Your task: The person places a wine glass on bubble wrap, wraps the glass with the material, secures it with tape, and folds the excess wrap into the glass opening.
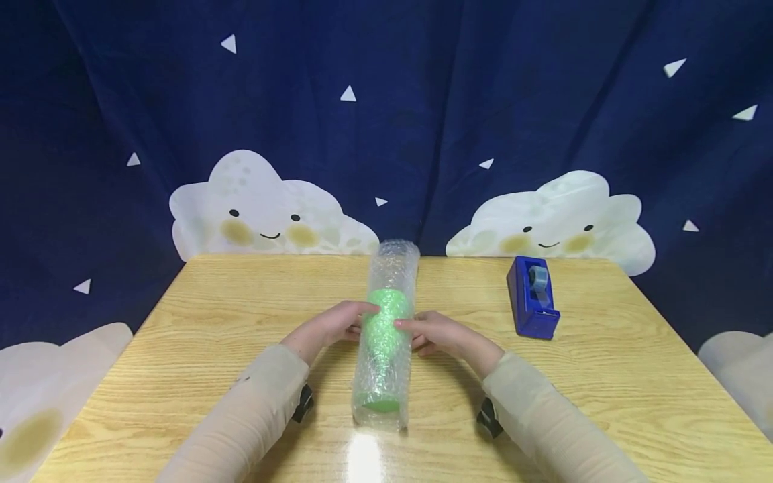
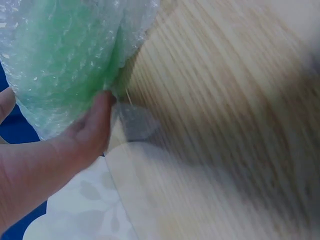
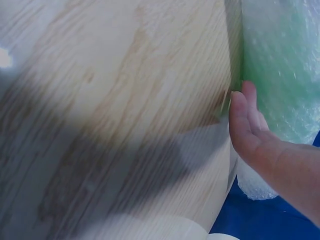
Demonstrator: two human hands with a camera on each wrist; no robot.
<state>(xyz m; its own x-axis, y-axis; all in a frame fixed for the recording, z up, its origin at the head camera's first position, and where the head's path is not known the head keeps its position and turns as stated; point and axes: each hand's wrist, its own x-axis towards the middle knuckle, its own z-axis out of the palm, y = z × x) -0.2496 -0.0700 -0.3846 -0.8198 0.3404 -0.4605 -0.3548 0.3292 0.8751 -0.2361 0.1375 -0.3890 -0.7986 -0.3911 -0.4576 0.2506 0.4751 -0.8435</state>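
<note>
A roll of bubble wrap (image 1: pixel 395 265) lies lengthwise on the wooden table, pointing away from me. Through its clear layers shows a green object (image 1: pixel 386 318), broad at both ends and slimmer between; the wrap blurs what kind it is. My left hand (image 1: pixel 335 325) holds the bundle from the left, thumb on top and fingers down along its side. From the right, my right hand (image 1: pixel 441 332) holds it the same way, its thumb over the green part. In the wrist views, the fingertips of the left hand (image 2: pixel 82 132) and right hand (image 3: pixel 260 125) tuck in low against the wrap.
At the back right of the wooden table (image 1: pixel 604 376) stands a blue tape dispenser (image 1: pixel 531 302) with a roll of clear tape (image 1: pixel 539 278). Behind the table's far edge hangs a dark blue curtain (image 1: pixel 392 147) printed with clouds and white triangles.
</note>
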